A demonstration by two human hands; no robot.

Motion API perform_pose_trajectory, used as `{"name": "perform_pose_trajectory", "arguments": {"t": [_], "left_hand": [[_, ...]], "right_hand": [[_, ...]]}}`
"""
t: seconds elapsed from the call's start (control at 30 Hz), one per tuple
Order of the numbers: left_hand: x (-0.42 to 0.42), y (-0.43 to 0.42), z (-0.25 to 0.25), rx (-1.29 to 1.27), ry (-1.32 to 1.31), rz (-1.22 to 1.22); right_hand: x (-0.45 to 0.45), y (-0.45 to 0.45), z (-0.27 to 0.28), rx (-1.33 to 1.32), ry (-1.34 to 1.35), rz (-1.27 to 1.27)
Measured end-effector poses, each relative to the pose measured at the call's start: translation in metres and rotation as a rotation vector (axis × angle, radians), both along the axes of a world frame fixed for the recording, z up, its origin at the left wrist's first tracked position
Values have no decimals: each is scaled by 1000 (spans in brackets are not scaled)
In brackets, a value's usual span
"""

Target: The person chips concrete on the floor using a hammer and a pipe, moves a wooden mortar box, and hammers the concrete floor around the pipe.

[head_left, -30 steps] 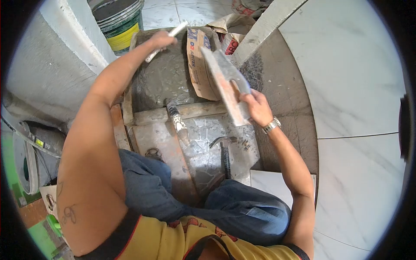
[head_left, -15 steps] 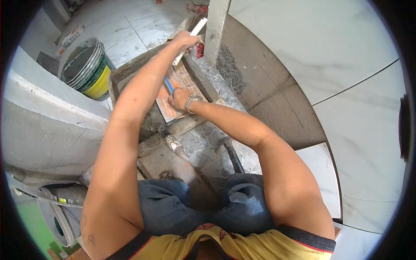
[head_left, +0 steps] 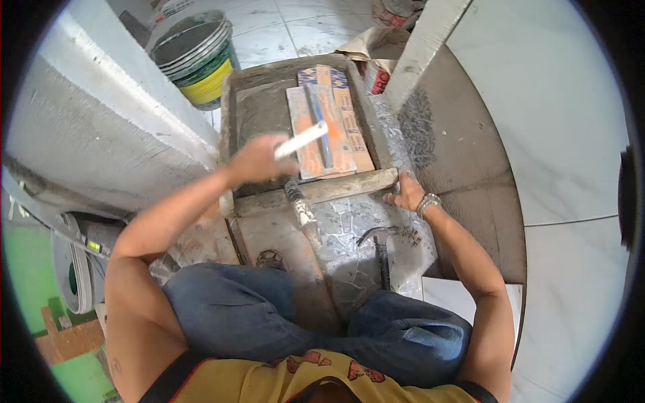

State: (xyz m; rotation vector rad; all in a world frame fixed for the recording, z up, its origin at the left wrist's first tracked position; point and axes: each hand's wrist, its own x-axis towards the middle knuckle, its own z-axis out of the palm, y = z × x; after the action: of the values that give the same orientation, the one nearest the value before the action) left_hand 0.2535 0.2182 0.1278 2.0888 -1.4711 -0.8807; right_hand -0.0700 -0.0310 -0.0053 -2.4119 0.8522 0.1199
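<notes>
My left hand (head_left: 259,160), somewhat blurred, is closed around a short white flat strip (head_left: 302,140) held over a shallow wooden-sided trough. My right hand (head_left: 408,193) is at the trough's near right corner, thumb and fingers apart, fingertips touching or very near the end of the wooden front board (head_left: 336,186). Inside the trough lie a flattened printed cardboard (head_left: 351,121) and, on top of it, an orange-stained flat piece (head_left: 306,107). A long blue-grey strip (head_left: 316,104) rests on that piece. Grey mortar (head_left: 259,117) covers the trough's left part.
A hammer (head_left: 383,258) and a mortar-smeared handled tool (head_left: 302,211) lie near my knees. Behind the trough are a bucket (head_left: 208,84) with grey contents and an open paper bag (head_left: 366,50). A plastered post (head_left: 423,57) stands at right, a wall edge (head_left: 134,87) at left.
My left hand has come back toward me with the white strip. My right hand has left the blue strip and moved right to the trough's corner. The head view has shifted.
</notes>
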Motion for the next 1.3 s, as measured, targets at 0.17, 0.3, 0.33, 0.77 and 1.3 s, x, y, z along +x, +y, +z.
{"name": "perform_pose_trajectory", "arguments": {"t": [0.17, 0.3, 0.33, 0.77, 1.3], "left_hand": [[-28, 83, -42, -54, -330, -129], [-30, 101, -56, 246, -379, -47], [-25, 104, -57, 173, -383, -43], [-29, 118, -52, -58, -609, -43], [-21, 117, -43, 235, -574, -31]], "right_hand": [[11, 9, 6, 56, -53, -102], [14, 13, 15, 34, -77, -127], [14, 14, 11, 52, -77, -140], [14, 15, 14, 35, 44, -230], [8, 31, 28, -5, 44, -140]]}}
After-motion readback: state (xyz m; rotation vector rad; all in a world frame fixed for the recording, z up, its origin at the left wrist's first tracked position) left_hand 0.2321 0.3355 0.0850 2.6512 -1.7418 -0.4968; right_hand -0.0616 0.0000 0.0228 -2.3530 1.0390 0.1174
